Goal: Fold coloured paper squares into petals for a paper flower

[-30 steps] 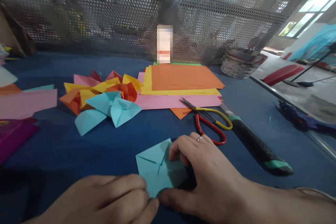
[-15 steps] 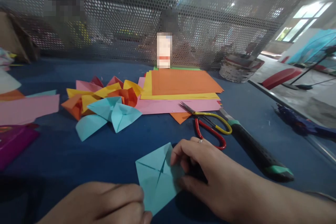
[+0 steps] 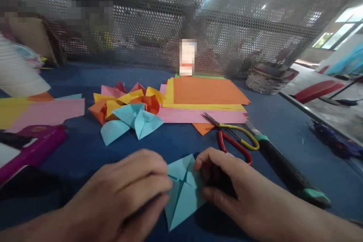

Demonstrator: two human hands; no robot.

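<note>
A light blue paper square (image 3: 184, 193), its corners folded in to the centre, lies on the dark blue table between my hands. My left hand (image 3: 133, 193) is closed at the paper's left edge, fingers pressed together on it. At the right edge, my right hand (image 3: 224, 185) curls round with thumb and forefinger on the paper. Scissors with red and yellow handles (image 3: 236, 136) lie just beyond my right hand. Folded paper pieces in blue (image 3: 143, 119), orange (image 3: 99, 110), yellow and pink sit in a cluster behind the square.
Stacked coloured sheets (image 3: 207, 90) lie at the back before a perforated metal screen (image 3: 153, 19). A black-handled tool (image 3: 286, 170) is at right, a basket (image 3: 269, 77) behind it. At left are a purple tool (image 3: 42, 147), pink paper (image 3: 59, 111) and white cups (image 3: 19, 68).
My left hand has moved up along the paper's left side. The view has shifted left, showing more of the purple tool and the white cups.
</note>
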